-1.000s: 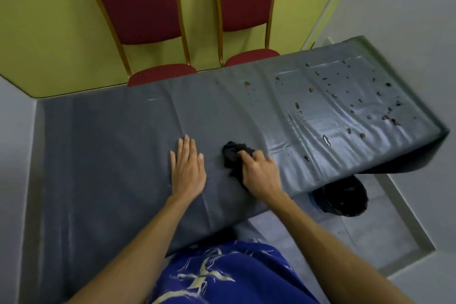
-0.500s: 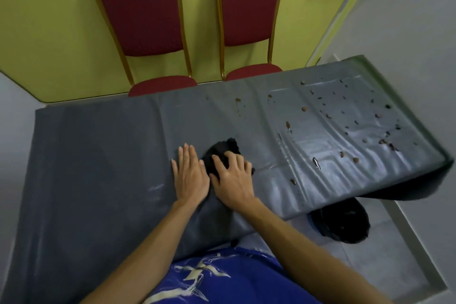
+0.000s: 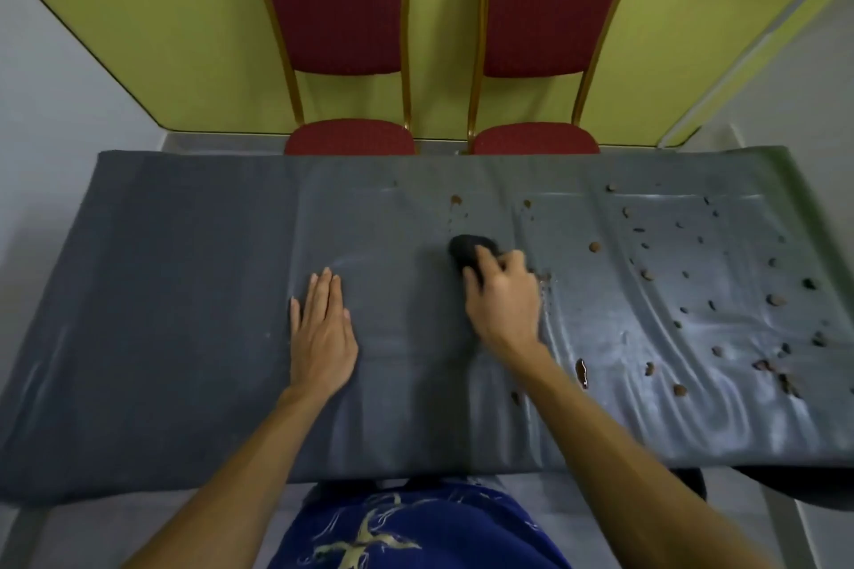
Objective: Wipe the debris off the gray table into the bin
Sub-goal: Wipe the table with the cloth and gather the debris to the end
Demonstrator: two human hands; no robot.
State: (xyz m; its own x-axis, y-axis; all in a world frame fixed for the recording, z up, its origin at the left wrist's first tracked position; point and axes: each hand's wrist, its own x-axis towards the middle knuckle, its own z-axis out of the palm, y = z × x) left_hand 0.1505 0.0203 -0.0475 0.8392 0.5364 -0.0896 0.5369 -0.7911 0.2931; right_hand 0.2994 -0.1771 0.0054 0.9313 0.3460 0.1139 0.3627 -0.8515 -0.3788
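On the gray table (image 3: 161,291), left hand (image 3: 323,337) flat, right hand (image 3: 501,296) gripping black cloth (image 3: 466,247) amid debris (image 3: 693,291).

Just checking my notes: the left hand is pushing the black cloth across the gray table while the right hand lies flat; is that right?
Not quite: the head view shows the right hand pushing the black cloth across the gray table, while the left hand lies flat.

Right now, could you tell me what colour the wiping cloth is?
Black; the balled wiping cloth under the right hand shows best in the head view.
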